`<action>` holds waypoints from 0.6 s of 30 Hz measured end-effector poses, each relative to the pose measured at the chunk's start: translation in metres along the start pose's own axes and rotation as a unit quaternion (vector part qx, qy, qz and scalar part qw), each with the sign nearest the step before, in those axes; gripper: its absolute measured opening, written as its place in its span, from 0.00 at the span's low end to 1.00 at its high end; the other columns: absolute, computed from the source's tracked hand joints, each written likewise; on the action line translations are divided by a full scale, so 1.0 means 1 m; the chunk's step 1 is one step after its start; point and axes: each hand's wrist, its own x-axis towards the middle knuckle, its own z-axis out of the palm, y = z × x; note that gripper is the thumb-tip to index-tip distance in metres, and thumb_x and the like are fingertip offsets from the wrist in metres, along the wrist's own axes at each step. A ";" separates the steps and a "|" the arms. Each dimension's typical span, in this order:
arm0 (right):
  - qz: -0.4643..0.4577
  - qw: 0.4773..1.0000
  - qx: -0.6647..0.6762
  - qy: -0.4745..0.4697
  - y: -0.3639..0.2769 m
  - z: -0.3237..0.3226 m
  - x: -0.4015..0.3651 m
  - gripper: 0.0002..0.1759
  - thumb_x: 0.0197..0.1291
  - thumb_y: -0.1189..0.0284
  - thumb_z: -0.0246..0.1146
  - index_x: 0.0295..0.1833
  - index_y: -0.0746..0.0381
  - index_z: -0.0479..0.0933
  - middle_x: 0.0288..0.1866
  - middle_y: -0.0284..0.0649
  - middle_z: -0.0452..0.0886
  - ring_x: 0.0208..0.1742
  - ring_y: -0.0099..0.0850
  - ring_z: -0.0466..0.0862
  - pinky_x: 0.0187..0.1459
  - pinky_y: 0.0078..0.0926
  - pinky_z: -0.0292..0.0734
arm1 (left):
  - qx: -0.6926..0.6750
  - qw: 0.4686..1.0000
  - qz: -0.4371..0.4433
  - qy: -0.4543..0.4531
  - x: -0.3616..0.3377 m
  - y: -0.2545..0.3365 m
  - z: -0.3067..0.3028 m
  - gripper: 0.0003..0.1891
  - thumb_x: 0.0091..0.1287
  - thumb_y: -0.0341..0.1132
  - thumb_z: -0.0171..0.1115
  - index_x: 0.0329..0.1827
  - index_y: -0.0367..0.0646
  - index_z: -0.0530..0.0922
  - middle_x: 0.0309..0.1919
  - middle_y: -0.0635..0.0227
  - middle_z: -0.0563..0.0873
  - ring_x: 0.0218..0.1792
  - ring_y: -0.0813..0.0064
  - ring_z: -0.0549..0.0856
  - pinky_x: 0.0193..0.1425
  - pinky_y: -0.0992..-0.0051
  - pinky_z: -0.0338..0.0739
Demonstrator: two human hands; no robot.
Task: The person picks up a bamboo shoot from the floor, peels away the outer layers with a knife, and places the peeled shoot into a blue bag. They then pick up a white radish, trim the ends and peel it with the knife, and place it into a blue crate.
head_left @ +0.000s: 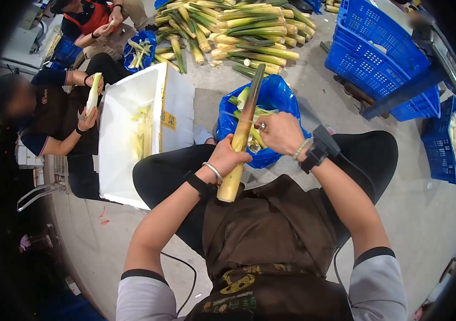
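Note:
My left hand [225, 162] is wrapped round the lower part of a long water bamboo shoot [243, 131]. The shoot slants upward, with a pale yellow cut base near my lap and a dark green-brown top. Beside its middle, my right hand [281, 134] is closed in a fist. From that fist a thin pale streak crosses the stalk, looking like the blade of a small knife [234, 116], smeared by motion. Behind and below the shoot sits a tub lined with a blue bag [286, 96], holding green and whitish peeled leaves [238, 99].
A white foam box [177, 112] with pale shoots inside stands at my left. Ahead lies a large heap of unpeeled shoots [260, 32]. Blue crates [377, 64] and a scale [409, 91] stand at the right. Two co-workers sit at the left, one holding a shoot [93, 95].

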 end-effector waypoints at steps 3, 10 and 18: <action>0.017 1.000 -0.012 -0.013 0.000 0.022 0.009 0.11 0.47 0.69 0.58 0.32 0.61 0.83 0.25 0.53 0.81 0.30 0.51 0.82 0.35 0.45 0.78 | 0.024 0.999 0.035 -0.002 0.009 -0.009 -0.005 0.23 0.47 0.25 0.67 0.46 0.34 0.68 0.27 0.63 0.78 0.23 0.71 0.81 0.27 0.72 0.78; 0.073 0.997 0.027 -0.014 0.014 0.050 0.031 0.11 0.47 0.67 0.59 0.27 0.64 0.82 0.24 0.55 0.80 0.30 0.50 0.83 0.35 0.43 0.78 | 0.030 0.999 -0.007 0.020 0.038 -0.015 -0.016 0.21 0.43 0.26 0.66 0.41 0.31 0.71 0.26 0.61 0.79 0.23 0.70 0.82 0.26 0.72 0.77; 0.184 0.977 0.028 -0.108 0.059 0.118 0.012 0.13 0.47 0.66 0.60 0.31 0.63 0.84 0.31 0.53 0.83 0.36 0.49 0.85 0.40 0.42 0.80 | 0.135 0.989 -0.067 0.009 0.060 -0.069 0.007 0.19 0.42 0.27 0.65 0.40 0.33 0.72 0.25 0.60 0.80 0.24 0.67 0.83 0.28 0.70 0.78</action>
